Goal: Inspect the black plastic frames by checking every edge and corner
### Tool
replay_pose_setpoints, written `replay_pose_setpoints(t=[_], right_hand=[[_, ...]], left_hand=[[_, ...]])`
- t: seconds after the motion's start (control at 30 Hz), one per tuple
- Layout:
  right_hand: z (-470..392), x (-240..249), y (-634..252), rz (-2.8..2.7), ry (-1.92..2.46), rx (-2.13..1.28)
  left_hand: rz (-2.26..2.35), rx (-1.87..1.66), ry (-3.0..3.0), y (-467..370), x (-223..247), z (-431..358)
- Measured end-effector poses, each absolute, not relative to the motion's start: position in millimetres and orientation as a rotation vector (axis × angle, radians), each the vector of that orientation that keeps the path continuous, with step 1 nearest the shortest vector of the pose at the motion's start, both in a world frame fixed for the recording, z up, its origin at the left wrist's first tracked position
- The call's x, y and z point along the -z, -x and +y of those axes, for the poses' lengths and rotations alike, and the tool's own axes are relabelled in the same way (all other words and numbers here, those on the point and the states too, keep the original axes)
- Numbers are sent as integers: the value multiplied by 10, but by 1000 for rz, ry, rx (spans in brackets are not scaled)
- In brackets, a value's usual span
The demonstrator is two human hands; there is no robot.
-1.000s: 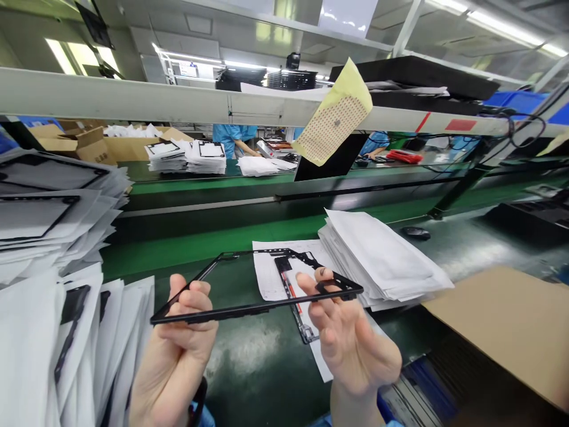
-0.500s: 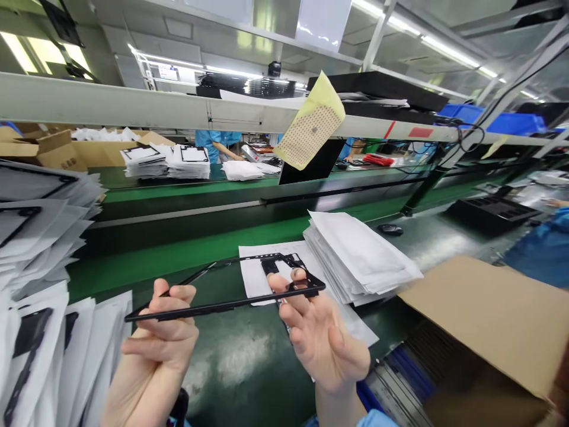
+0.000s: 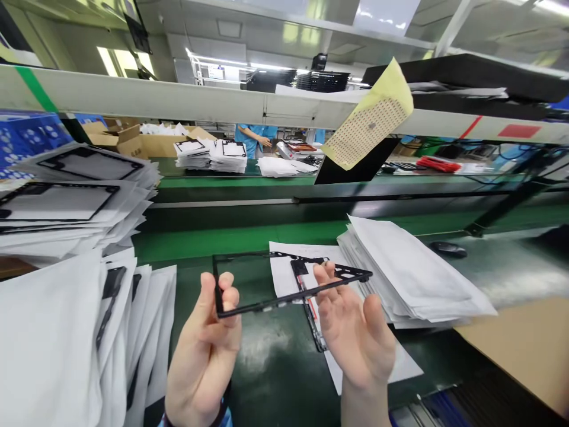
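A thin black rectangular frame (image 3: 270, 305) is held tilted above the green worktop. My left hand (image 3: 207, 350) pinches its left corner, with the thumb on the outside and the fingers curled around the edge. Toward the frame's right end, my right hand (image 3: 355, 332) is turned palm up; its fingers reach behind the front bar and support it, while the thumb stands apart. Beneath lies another black frame part (image 3: 315, 326) on white paper sheets (image 3: 284, 279), partly hidden by my right hand and the held frame.
Stacks of white sleeves holding black frames (image 3: 66, 201) rise at the left. A pile of white sleeves (image 3: 409, 267) lies right, near a black mouse (image 3: 448, 249) and cardboard box (image 3: 520, 350). A yellow dotted sheet (image 3: 371, 121) hangs from the rail. A co-worker in blue (image 3: 255, 136) stands beyond.
The view has swung left, so the surroundings sit further right. The frame has turned in my hands, its left side now standing more upright; my left hand has shifted its grip to the corner.
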State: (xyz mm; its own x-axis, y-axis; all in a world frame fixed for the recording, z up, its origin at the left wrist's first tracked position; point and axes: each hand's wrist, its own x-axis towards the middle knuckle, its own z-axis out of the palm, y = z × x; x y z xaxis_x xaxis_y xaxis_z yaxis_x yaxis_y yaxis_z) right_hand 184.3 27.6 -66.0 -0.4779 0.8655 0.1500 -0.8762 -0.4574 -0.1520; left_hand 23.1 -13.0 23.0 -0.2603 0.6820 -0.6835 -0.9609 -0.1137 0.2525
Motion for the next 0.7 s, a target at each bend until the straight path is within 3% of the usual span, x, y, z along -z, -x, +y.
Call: replay_pose_setpoints(t=[0.3, 0.7], right_hand=[[379, 654, -1574, 32, 45, -2291], [323, 729, -1605, 222, -221, -2373]], left_hand=[[1240, -1693, -518, -410, -71, -153], [1446, -1688, -642, -395, -73, -193]])
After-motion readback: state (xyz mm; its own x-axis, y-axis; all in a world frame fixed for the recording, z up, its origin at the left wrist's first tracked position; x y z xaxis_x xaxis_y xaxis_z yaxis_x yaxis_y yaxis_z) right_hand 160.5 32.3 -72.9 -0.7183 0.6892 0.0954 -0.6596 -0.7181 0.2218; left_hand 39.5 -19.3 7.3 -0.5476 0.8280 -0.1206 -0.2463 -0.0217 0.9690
